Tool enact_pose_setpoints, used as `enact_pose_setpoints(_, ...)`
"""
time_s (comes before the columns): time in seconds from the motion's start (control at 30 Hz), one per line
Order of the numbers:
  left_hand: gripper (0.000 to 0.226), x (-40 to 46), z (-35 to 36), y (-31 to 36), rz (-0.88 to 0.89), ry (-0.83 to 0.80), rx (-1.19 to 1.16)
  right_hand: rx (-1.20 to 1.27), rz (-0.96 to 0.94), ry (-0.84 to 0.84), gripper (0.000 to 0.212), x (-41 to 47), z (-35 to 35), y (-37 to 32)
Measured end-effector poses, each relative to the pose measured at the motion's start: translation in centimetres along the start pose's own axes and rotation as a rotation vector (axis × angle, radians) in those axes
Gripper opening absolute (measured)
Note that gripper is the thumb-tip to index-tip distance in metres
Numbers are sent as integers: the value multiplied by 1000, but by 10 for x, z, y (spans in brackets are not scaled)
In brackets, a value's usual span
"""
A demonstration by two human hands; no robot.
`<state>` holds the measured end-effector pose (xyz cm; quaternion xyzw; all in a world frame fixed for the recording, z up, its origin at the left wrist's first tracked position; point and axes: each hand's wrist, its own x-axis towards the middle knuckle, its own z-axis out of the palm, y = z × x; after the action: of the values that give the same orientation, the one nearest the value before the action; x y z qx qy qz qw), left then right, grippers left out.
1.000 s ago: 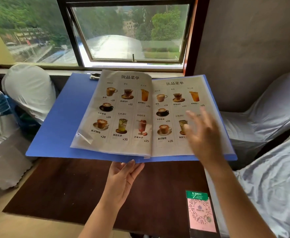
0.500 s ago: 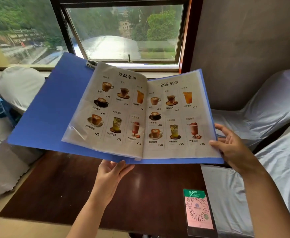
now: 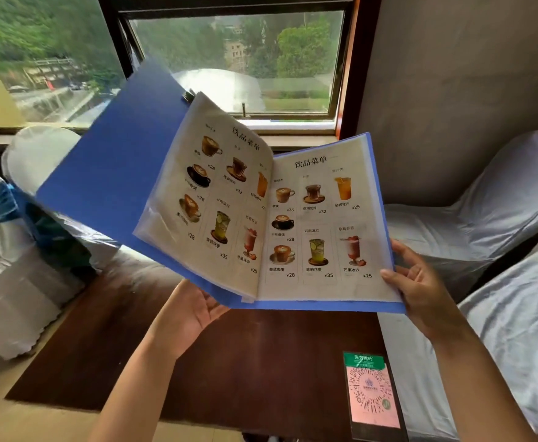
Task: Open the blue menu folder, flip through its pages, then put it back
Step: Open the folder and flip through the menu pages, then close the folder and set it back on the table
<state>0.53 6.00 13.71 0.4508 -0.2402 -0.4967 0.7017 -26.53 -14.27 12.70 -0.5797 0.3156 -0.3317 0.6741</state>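
While it hangs open in the air above the dark table (image 3: pixel 197 371), the blue menu folder (image 3: pixel 108 173) tilts, its left cover raised toward the window (image 3: pixel 245 59). Left hand (image 3: pixel 194 311): palm up and flat under the lower edge near the spine, fingertips hidden. Right hand (image 3: pixel 420 282): thumb on the page, fingers past the right edge — grasping that corner. QR card (image 3: pixel 372 390) lies below those fingers, well apart.

Your blue menu folder (image 3: pixel 108 173) has a matt plastic cover; its paper pages (image 3: pixel 325 247) sit in glossy clear sleeves. Your bench (image 3: pixel 245 362) is smooth dark wood, the chair covers (image 3: pixel 484 218) white satiny cloth.
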Motion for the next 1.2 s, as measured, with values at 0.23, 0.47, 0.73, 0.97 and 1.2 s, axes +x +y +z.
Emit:
enact_pose_setpoints(0.23, 21, 18, 4, -9, -63, 104, 171, 48, 38, -51, 55, 3, 1, 3)
enact_pose_setpoints(0.47, 35, 18, -9, -16, -21, 59, 184, 130, 57, -109, 54, 3, -1, -4)
enact_pose_setpoints(0.73, 22, 20, -1, -21, 144, 150, 163, 189, 1, -167, 50, 0, 11, -23)
enact_pose_setpoints(0.97, 22, 20, 9, -23, 233, 240, 194, 6, -21, -121, 51, -3, 10, -24)
enact_pose_setpoints(1.2, 22, 15, -7, -50, 240, 374, 267, -318, -6, 147, 24, 0, 19, 6)
